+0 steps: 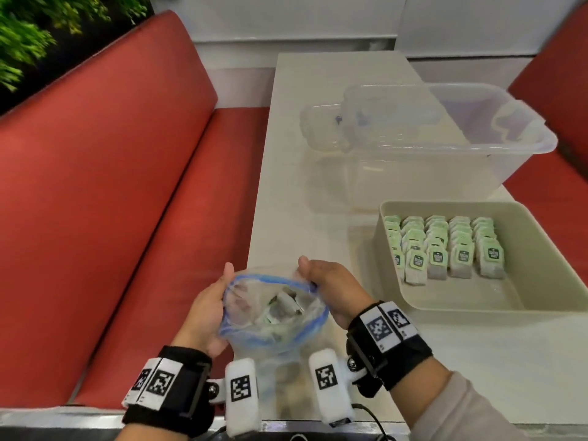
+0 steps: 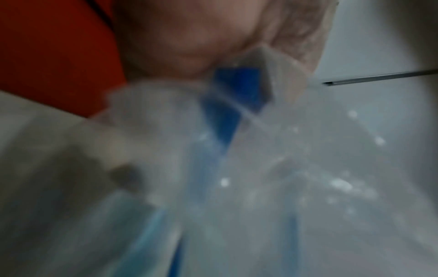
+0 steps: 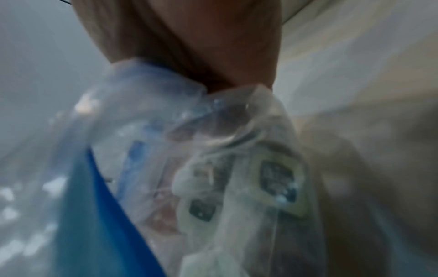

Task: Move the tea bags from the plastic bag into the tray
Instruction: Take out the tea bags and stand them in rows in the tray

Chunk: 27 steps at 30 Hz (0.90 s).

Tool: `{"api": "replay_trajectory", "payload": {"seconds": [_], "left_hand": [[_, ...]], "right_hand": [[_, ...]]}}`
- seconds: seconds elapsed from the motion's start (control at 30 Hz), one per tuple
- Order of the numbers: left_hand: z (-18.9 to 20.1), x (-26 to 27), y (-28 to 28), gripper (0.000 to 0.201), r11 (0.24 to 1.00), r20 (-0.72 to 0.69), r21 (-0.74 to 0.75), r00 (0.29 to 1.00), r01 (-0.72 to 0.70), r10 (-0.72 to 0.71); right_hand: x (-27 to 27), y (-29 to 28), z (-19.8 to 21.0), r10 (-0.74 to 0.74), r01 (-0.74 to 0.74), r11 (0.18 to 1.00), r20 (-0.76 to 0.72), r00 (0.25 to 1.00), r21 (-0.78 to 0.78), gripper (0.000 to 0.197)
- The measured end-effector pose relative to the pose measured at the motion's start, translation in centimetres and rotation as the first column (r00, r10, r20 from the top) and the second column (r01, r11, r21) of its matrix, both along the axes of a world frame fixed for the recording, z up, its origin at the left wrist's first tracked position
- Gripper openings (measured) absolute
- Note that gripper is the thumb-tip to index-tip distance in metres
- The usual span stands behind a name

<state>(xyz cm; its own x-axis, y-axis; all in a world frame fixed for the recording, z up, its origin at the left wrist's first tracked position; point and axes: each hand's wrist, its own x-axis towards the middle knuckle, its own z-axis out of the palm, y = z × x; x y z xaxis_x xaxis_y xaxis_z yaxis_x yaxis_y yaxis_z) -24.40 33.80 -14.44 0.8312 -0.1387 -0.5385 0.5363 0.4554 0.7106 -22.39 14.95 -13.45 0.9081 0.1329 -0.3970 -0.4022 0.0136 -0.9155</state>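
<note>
A clear plastic bag [image 1: 254,326] with a blue zip rim stands open at the table's near edge. Several tea bags [image 1: 286,303] lie inside it. My left hand [image 1: 210,300] grips the bag's left rim and my right hand [image 1: 331,281] grips its right rim, holding the mouth wide. The beige tray [image 1: 541,300] sits to the right, with rows of green-labelled tea bags [image 1: 445,246] standing in its far half. In the left wrist view the blue zip [image 2: 237,86] is pinched under my fingers [image 2: 189,37]. The right wrist view shows green-labelled tea bags [image 3: 272,178] through the bag's plastic.
A large clear plastic tub [image 1: 477,138] stands behind the tray, with a smaller clear container [image 1: 321,128] at its left. A red bench [image 1: 111,186] runs along the left of the white table [image 1: 286,202], another red seat [image 1: 556,74] on the right.
</note>
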Motion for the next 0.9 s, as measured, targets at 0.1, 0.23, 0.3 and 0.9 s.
{"api": "replay_trajectory", "payload": {"seconds": [0.1,0.23,0.3,0.9], "left_hand": [[-0.9,-0.1,-0.4,0.067,0.996,0.064,-0.065,0.995,-0.066,0.07],[-2.1,-0.8,-0.5,0.077,0.993,0.164,-0.112,0.985,-0.034,0.052],[-2.0,-1.3,-0.7,0.058,0.994,0.15,0.073,0.984,0.081,-0.091],[2.7,4.3,-4.5,0.035,0.856,0.193,0.455,0.911,0.246,-0.364]], "right_hand": [[0.1,-0.2,-0.4,-0.066,0.097,0.953,0.118,0.991,-0.286,0.031],[0.0,-0.8,-0.9,-0.115,0.214,0.858,0.231,0.966,-0.466,0.023],[0.2,-1.1,-1.4,-0.158,0.229,0.892,0.206,0.966,-0.39,0.021],[1.6,-0.8,1.3,-0.066,0.07,0.992,-0.042,0.997,0.108,0.037]]}}
